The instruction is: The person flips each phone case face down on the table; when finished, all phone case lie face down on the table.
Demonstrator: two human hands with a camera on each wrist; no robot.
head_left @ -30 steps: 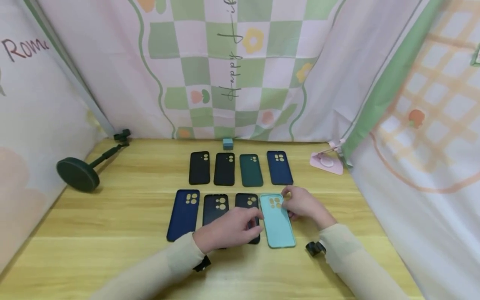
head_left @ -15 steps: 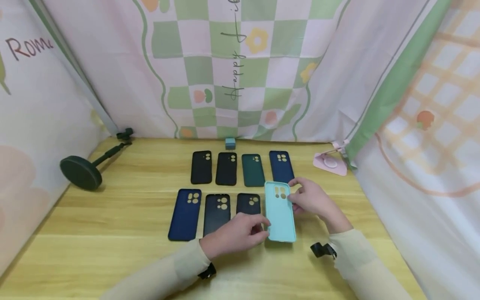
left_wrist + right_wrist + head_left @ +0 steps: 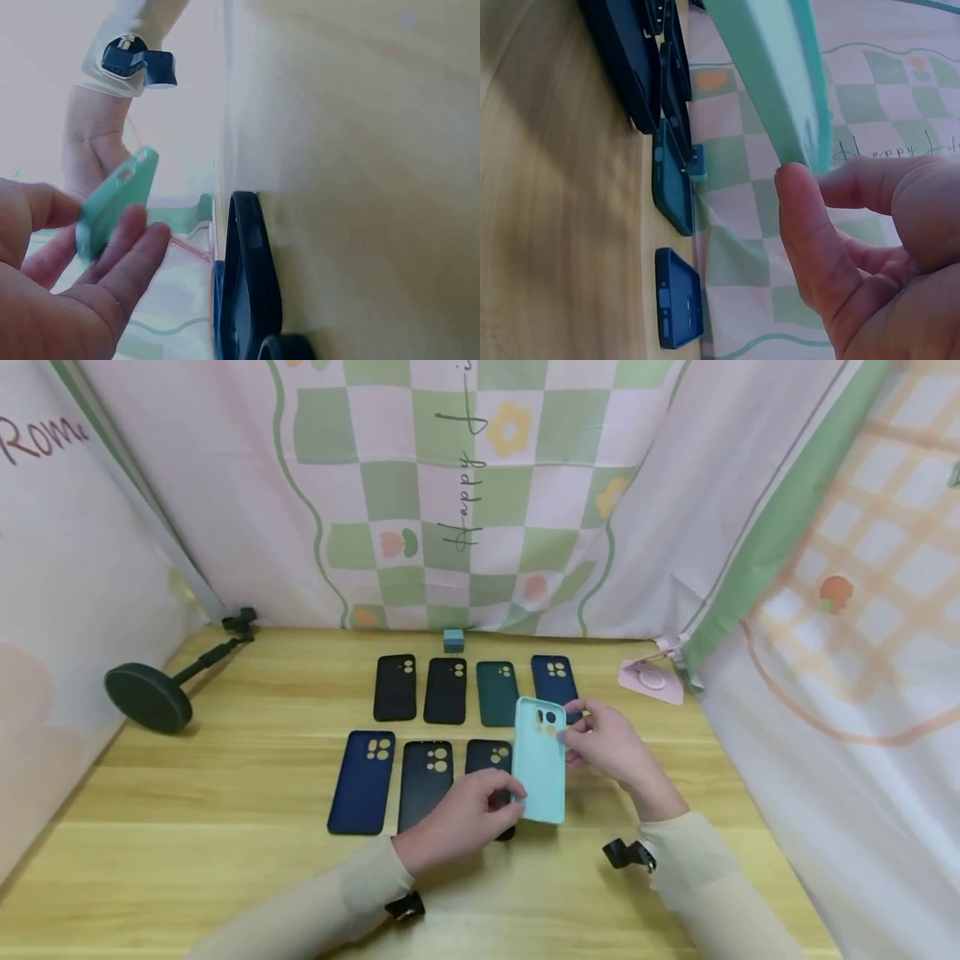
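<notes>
A turquoise phone case [image 3: 540, 768] is held tilted above the table, its hollow inner side facing the head camera. My right hand [image 3: 611, 747] pinches its upper right edge near the camera cutouts; the right wrist view shows thumb and finger on the case's corner. At the lower left edge, my left hand [image 3: 465, 818] holds the case between thumb and fingers, also seen around the case in the left wrist view. Beneath the left hand lie a black phone case [image 3: 489, 756] and another black phone case [image 3: 423, 785]. A blue phone case [image 3: 362, 782] lies left of them.
Behind stand a row of two black cases [image 3: 395, 687], a dark green case [image 3: 497, 693] and a blue case [image 3: 551, 670]. A blue cube [image 3: 453, 641] sits at the back edge. A dark green stand [image 3: 150, 697] lies left, a pink stand [image 3: 651, 683] right.
The turquoise phone case has been lifted off the table, tilted up and shifted slightly left. Both hands moved with it, the left coming onto its edge. The other cases stay put.
</notes>
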